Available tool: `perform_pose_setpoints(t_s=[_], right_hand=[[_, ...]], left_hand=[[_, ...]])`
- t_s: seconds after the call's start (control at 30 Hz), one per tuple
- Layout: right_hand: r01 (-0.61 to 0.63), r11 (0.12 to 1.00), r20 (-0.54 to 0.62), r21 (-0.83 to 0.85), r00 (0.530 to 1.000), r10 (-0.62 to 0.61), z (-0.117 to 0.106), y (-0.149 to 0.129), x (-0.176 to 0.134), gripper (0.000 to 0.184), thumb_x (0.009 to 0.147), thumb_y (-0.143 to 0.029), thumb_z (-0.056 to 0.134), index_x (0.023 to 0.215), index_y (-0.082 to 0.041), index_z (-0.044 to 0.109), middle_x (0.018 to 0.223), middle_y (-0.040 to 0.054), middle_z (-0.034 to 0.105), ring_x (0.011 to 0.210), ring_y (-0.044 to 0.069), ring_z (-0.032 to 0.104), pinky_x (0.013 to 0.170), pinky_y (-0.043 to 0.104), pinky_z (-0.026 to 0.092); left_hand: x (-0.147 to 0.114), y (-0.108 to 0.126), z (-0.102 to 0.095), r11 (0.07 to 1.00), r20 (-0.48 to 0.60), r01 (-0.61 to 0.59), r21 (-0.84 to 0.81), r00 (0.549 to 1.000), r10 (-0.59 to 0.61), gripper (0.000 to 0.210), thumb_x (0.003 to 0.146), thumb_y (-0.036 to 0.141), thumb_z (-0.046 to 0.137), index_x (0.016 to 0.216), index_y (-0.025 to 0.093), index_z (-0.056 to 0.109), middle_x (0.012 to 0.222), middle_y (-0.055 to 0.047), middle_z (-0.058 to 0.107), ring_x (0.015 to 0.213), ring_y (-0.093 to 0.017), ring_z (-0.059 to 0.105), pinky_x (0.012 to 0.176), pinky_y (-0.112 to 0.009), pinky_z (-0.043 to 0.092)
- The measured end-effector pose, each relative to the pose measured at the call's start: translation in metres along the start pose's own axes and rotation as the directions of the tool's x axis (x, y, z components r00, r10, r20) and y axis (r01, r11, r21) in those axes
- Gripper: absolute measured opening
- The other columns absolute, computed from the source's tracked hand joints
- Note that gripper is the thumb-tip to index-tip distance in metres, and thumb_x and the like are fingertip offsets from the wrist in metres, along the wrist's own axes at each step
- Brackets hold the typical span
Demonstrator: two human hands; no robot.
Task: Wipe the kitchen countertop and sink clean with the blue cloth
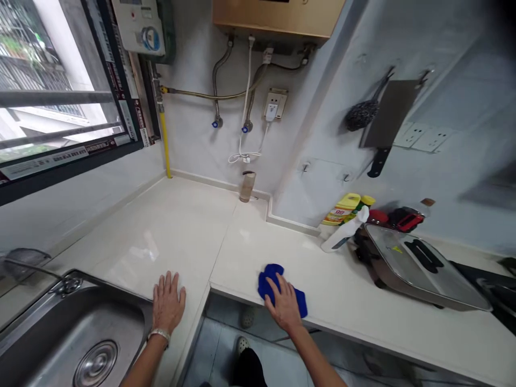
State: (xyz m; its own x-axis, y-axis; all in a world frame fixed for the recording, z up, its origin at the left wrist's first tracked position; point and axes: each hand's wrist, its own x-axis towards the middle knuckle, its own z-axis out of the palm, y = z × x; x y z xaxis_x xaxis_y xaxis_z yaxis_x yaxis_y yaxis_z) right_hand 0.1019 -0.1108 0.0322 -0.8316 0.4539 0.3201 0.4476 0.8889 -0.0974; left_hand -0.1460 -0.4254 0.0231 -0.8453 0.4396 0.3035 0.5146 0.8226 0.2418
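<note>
The right hand (285, 307) rests, fingers spread, on a blue cloth (272, 272) by the desk's (242, 247) front edge, left hand (168, 306) flat beside the sink (131, 317), and I judge wiping underway, the remainder unclear.

White countertop (278, 242) bearing a blue cloth (266, 284), spray bottle (344, 234), lidded pan (423, 266), tumbler (247, 188)

The left hand (166, 306) is lying palm down, well to the left of the blue cloth (269, 279), its fingers pointing forward and its thumb standing a little apart. The left forearm (145, 357) is extending straight behind it. The right hand (285, 306) is resting palm down on the cloth, its fingers slightly bending. The right forearm (316, 355) is slanting away from the cloth, toward the near right side.
</note>
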Motion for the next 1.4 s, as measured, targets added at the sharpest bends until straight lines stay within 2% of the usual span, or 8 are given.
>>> perform_pose_setpoints(t_s=[0.27,0.47,0.6,0.77,0.93,1.07,1.27,1.4], right_hand=[[-0.285,0.953,-0.08,-0.099,0.957,0.278,0.0,0.157,-0.066,0.061,0.093,-0.049,0.033,0.145,-0.021,0.047,0.154,0.0184,0.036,0.138,0.037,0.042,0.109,0.061,0.035],[-0.563,0.827,-0.213,-0.019,0.81,0.546,0.018,0.182,-0.05,0.069,0.086,-0.055,0.041,0.146,-0.021,0.047,0.146,0.0287,0.04,0.131,0.053,0.041,0.092,0.076,0.034],[-0.567,0.823,-0.293,0.031,0.782,0.55,0.026,0.148,-0.011,0.071,0.084,-0.051,0.047,0.147,-0.019,0.046,0.145,0.0343,0.038,0.127,0.059,0.04,0.082,0.08,0.031],[-0.381,0.924,-0.24,-0.025,0.9,0.365,0.04,0.082,0.059,0.065,0.09,-0.047,0.039,0.144,-0.014,0.048,0.142,0.0338,0.04,0.127,0.054,0.041,0.086,0.075,0.035],[-0.102,0.993,-0.091,-0.052,0.991,0.097,0.058,-0.02,0.127,0.062,0.093,-0.044,0.038,0.142,-0.008,0.049,0.146,0.0325,0.037,0.132,0.049,0.037,0.097,0.067,0.034],[0.135,0.991,0.038,0.0,0.99,-0.135,0.063,-0.114,0.151,0.061,0.094,-0.041,0.041,0.147,-0.012,0.044,0.152,0.0298,0.032,0.138,0.047,0.031,0.103,0.066,0.029],[0.451,0.88,0.149,0.149,0.869,-0.471,0.045,-0.219,0.119,0.065,0.092,-0.042,0.048,0.152,-0.017,0.04,0.159,0.0254,0.027,0.143,0.046,0.027,0.11,0.063,0.021],[0.599,0.727,0.107,0.334,0.742,-0.661,0.03,-0.245,0.069,0.069,0.089,-0.043,0.054,0.152,-0.019,0.039,0.161,0.0214,0.026,0.146,0.044,0.024,0.114,0.063,0.018]], left_hand=[[-0.059,0.006,-0.021,0.976,0.017,-0.214,0.044,0.977,0.213,0.064,0.094,0.05,0.045,0.15,0.019,0.041,0.162,-0.02,0.026,0.15,-0.038,0.024,0.118,-0.061,0.031],[-0.118,0.031,-0.044,0.938,0.006,-0.31,0.155,0.95,0.313,0.076,0.09,0.045,0.056,0.156,0.024,0.024,0.166,-0.016,0.015,0.152,-0.038,0.02,0.117,-0.059,0.034],[-0.12,0.037,-0.049,0.939,0.035,-0.299,0.169,0.954,0.297,0.075,0.088,0.023,0.052,0.157,0.025,0.022,0.167,-0.015,0.012,0.152,-0.037,0.019,0.118,-0.057,0.035],[-0.119,0.043,-0.059,0.958,0.096,-0.255,0.13,0.965,0.244,0.077,0.088,0.017,0.051,0.157,0.026,0.02,0.167,-0.014,0.008,0.152,-0.038,0.014,0.118,-0.059,0.036],[-0.121,0.054,-0.064,0.983,0.184,-0.177,0.048,0.969,0.166,0.079,0.087,0.015,0.052,0.157,0.028,0.018,0.168,-0.013,0.008,0.153,-0.036,0.01,0.12,-0.062,0.032],[-0.139,0.056,-0.069,0.995,0.205,-0.095,0.026,0.975,0.088,0.074,0.09,0.019,0.055,0.156,0.029,0.023,0.166,-0.01,0.019,0.153,-0.032,0.017,0.119,-0.058,0.036],[-0.255,0.025,-0.106,0.949,0.112,0.261,0.178,0.952,-0.283,0.057,0.099,0.035,0.045,0.153,0.035,0.029,0.163,-0.005,0.03,0.151,-0.029,0.026,0.118,-0.055,0.039],[-0.353,0.001,-0.134,0.74,-0.079,0.64,0.205,0.765,-0.64,0.052,0.099,0.041,0.038,0.149,0.027,0.041,0.16,-0.011,0.035,0.15,-0.033,0.025,0.119,-0.061,0.033]])
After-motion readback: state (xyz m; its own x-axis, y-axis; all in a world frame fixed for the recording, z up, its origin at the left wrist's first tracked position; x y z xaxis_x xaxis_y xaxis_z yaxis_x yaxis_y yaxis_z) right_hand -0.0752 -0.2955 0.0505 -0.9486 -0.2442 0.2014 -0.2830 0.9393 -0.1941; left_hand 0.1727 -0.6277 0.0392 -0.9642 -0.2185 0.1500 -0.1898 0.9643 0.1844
